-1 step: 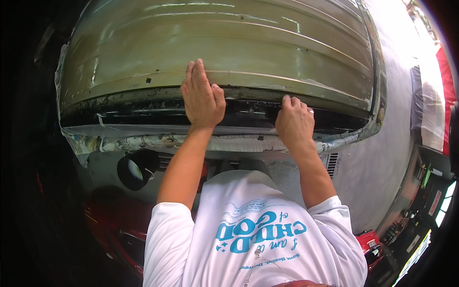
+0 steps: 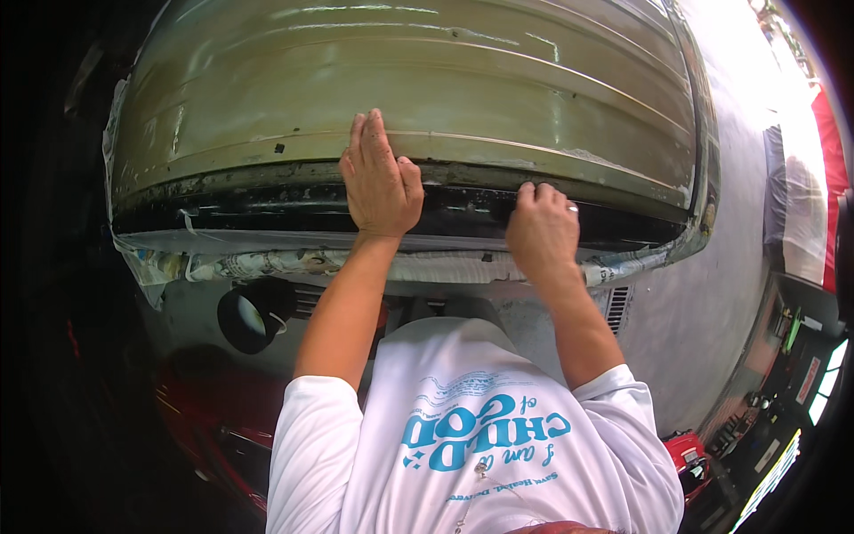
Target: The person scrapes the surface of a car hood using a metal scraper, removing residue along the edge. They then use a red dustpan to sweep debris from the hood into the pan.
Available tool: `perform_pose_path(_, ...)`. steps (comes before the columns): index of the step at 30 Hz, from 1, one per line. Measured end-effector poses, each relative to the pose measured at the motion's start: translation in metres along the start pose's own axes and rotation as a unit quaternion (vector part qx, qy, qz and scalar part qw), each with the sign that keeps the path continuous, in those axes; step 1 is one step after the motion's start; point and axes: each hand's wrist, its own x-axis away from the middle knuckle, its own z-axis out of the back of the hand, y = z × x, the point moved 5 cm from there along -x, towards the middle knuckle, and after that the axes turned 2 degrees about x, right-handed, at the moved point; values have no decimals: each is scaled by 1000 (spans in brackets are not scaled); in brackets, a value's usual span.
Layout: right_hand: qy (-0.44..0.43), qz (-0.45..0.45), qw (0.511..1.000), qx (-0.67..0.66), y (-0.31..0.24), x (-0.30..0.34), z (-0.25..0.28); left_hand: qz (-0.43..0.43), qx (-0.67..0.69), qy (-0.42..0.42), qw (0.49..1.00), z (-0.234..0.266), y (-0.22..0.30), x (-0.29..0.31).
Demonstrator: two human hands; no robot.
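Grey floor lies beside the olive panel before you. Your left hand rests open across its near side; your right hand curls at the black strip, whether gripping anything I cannot tell. Apparently you're working that strip; proceeding calls for even contact.

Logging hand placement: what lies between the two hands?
The head view shows a black strip between the left hand and right hand, with a grimy groove along its upper edge.
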Motion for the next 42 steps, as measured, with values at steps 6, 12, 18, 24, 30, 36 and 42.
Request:
perform_pose_path(6,31,119,989,-79,-107,-11,-1,28,90,43,995,7,-8,1)
perform_pose_path(12,116,106,958,-238,-59,-6,12,20,166,96,981,7,-16,1)
perform_pose_path(18,102,126,983,-88,-91,-8,-16,16,211,106,972,9,-17,3)
perform_pose_path(24,158,254,929,-217,-133,-23,7,98,309,120,939,12,-27,3)
perform_pose_path(30,52,260,905,-333,-122,-41,13,85,318,110,938,11,-25,2)
perform_pose_path(36,62,193,842,-500,-119,-58,9,78,344,139,926,13,-31,4)
perform_pose_path(42,150,208,918,-301,-115,-32,3,153,512,186,825,41,-47,3)
